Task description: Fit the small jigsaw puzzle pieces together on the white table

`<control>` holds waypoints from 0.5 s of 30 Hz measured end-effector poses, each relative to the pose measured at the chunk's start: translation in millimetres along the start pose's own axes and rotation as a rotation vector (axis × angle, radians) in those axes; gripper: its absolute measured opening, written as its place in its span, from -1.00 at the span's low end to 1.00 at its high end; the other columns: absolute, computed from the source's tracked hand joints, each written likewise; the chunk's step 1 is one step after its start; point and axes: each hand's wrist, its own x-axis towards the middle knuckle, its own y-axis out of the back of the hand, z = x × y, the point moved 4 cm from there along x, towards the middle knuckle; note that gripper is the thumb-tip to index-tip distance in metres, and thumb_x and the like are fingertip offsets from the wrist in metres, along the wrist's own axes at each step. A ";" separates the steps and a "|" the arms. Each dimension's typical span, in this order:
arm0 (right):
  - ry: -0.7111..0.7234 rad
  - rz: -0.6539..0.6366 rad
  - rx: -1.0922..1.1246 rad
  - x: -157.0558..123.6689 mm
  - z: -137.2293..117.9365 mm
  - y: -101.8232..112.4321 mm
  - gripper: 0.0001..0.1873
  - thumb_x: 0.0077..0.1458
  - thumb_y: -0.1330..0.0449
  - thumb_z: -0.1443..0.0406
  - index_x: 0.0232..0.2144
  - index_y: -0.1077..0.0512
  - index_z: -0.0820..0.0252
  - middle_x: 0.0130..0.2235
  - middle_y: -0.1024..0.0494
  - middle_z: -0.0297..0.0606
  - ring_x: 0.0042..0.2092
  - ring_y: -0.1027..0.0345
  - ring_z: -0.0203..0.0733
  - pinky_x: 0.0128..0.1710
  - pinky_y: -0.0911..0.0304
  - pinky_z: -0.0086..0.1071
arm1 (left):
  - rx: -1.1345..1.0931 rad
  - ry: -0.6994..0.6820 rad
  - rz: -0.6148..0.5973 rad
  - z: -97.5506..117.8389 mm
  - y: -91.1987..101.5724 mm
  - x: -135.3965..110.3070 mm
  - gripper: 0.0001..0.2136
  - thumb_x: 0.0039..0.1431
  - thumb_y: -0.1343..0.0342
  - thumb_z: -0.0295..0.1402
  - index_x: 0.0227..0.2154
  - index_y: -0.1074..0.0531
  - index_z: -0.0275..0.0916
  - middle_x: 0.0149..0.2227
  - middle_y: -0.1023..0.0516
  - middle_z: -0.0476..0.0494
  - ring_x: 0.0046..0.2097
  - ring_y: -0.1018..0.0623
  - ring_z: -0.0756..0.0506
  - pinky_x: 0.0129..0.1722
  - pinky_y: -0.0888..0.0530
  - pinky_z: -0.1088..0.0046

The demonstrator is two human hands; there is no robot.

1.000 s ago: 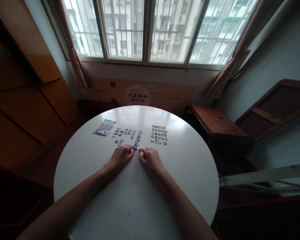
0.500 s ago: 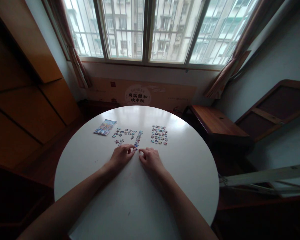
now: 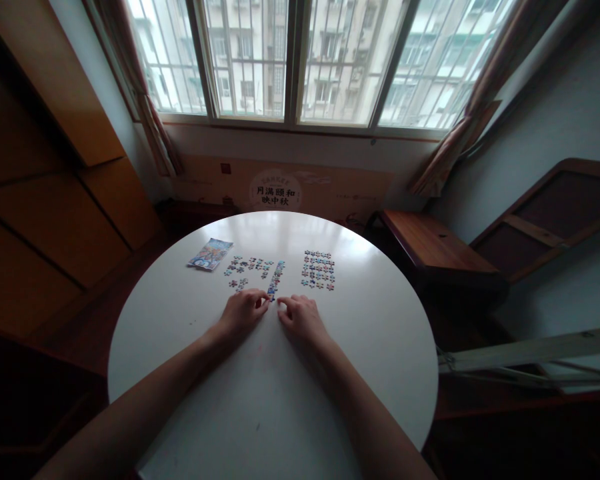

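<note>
A narrow strip of joined jigsaw pieces (image 3: 277, 277) runs away from me on the white round table (image 3: 220, 413). At its near end my left hand (image 3: 244, 311) is closed, thumb and index finger pinched on a small dark-blue puzzle piece (image 3: 273, 299). Just right of that end rests my right hand (image 3: 300, 316), its fingers curled in; whatever its fingertips hold is too small to make out. Loose puzzle pieces (image 3: 239, 268) lie beyond my left hand. Further right, several more pieces (image 3: 319, 272) are laid out in rows.
A colourful picture sheet (image 3: 211, 254) lies at the table's far left. Beyond the table are a printed panel (image 3: 330, 183) under the barred window and a wooden bench (image 3: 430, 239). Cabinets (image 3: 55, 220) stand on the left.
The small piece at the near end of the strip has shifted slightly under my left fingertips and lies more in line with the strip. My right hand has hardly moved.
</note>
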 end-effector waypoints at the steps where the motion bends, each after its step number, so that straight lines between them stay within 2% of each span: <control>1: 0.001 0.005 -0.001 0.0 0.2 -0.2 -0.68 0.16 -0.09 0.25 -0.03 -0.43 0.06 -0.22 -0.50 -0.24 -0.13 -0.26 -0.17 -0.11 0.02 -0.35 | -0.001 -0.002 -0.005 -0.1 -0.2 0.1 -0.82 0.13 -0.05 -0.33 -0.31 -0.56 -0.17 -0.44 -0.56 -0.05 -0.40 -0.49 -0.02 -0.37 -0.32 0.51; 11: 0.001 0.003 -0.009 -1.0 -1.8 1.9 -0.68 0.16 -0.09 0.26 -0.03 -0.42 0.06 -0.21 -0.51 -0.23 -0.13 -0.27 -0.17 -0.12 0.01 -0.35 | -0.013 0.021 -0.015 -0.5 -1.9 0.6 -0.81 0.09 -0.07 -0.39 -0.31 -0.58 -0.17 -0.37 -0.60 -0.09 -0.34 -0.51 -0.05 -0.30 -0.37 0.48; 15: -0.004 0.004 -0.003 -1.2 -1.1 1.9 -0.68 0.16 -0.09 0.26 -0.03 -0.43 0.06 -0.21 -0.51 -0.24 -0.13 -0.27 -0.17 -0.12 0.01 -0.35 | -0.028 0.016 0.001 -3.2 -1.7 1.8 -0.77 0.09 -0.07 -0.41 -0.22 -0.57 -0.14 -0.36 -0.60 -0.06 -0.34 -0.52 -0.04 -0.28 -0.38 0.49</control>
